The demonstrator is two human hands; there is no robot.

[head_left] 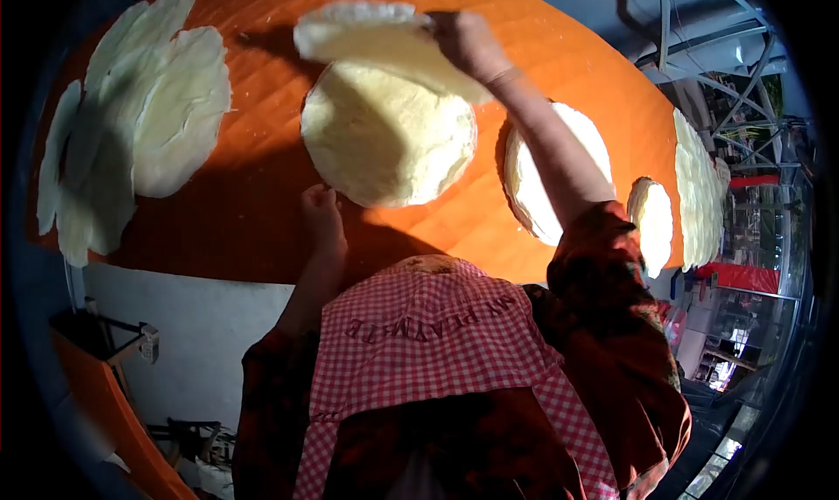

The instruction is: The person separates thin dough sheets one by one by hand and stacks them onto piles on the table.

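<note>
My right hand (pixel 468 44) is closed on the edge of a thin, pale round dough sheet (pixel 367 35), lifted and slanting above the far side of a round stack. That stack of dough sheets (pixel 393 137) lies on the orange cloth (pixel 271 172), and a shadow falls across part of it. At the stack's near left edge, my left hand (pixel 323 210) has its fingers curled together against the rim. Whether those fingers pinch a sheet is hidden.
Overlapping dough sheets (pixel 179 111) are spread on the left of the cloth. Under my right forearm sits another round stack (pixel 546 181), with a smaller one (pixel 651 225) beyond it. More sheets (pixel 695 194) cover the right end. An orange-topped surface (pixel 109 421) stands lower left.
</note>
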